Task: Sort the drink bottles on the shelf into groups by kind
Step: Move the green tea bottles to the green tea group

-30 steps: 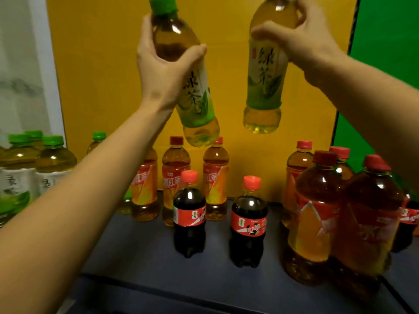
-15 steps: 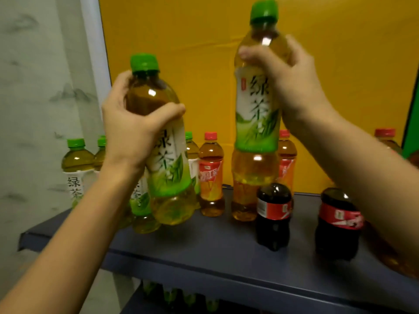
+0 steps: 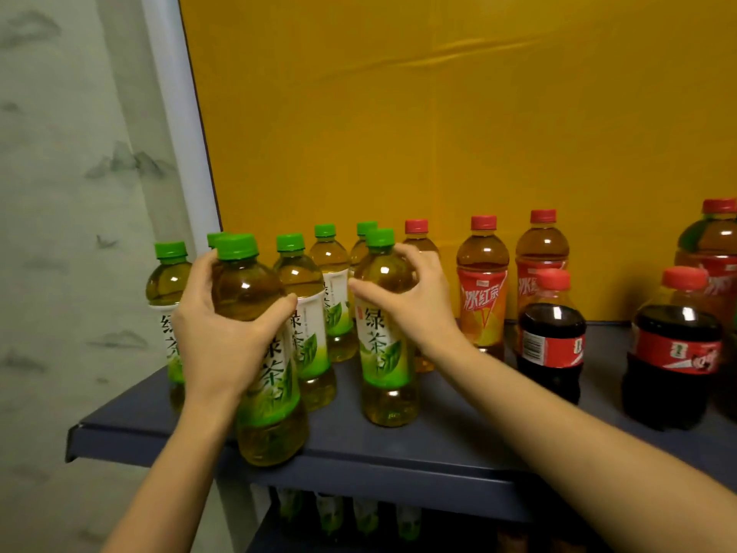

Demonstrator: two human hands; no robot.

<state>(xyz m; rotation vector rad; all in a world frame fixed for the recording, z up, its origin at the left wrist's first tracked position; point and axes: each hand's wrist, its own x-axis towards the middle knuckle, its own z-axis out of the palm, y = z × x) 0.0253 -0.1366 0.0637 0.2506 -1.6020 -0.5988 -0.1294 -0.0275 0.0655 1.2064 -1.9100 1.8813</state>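
Note:
My left hand (image 3: 223, 337) grips a green-capped green tea bottle (image 3: 271, 393) by its shoulder, with its base at the front edge of the dark blue shelf (image 3: 399, 453). A second green tea bottle (image 3: 385, 353) stands upright on the shelf with my right hand (image 3: 422, 309) wrapped around its shoulder. Behind them is a cluster of several more green tea bottles (image 3: 307, 281). To the right are red-capped iced red tea bottles (image 3: 482, 297) and two dark cola bottles (image 3: 552, 341).
A larger red tea bottle (image 3: 714, 249) stands at the far right behind the second cola bottle (image 3: 674, 353). A yellow panel (image 3: 438, 113) backs the shelf and a pale wall (image 3: 60, 193) lies to the left. More bottles (image 3: 331, 512) show on the shelf below.
Both hands have brought their green tea bottles down from the air and leftward to the shelf beside the green tea cluster. My view has swung left.

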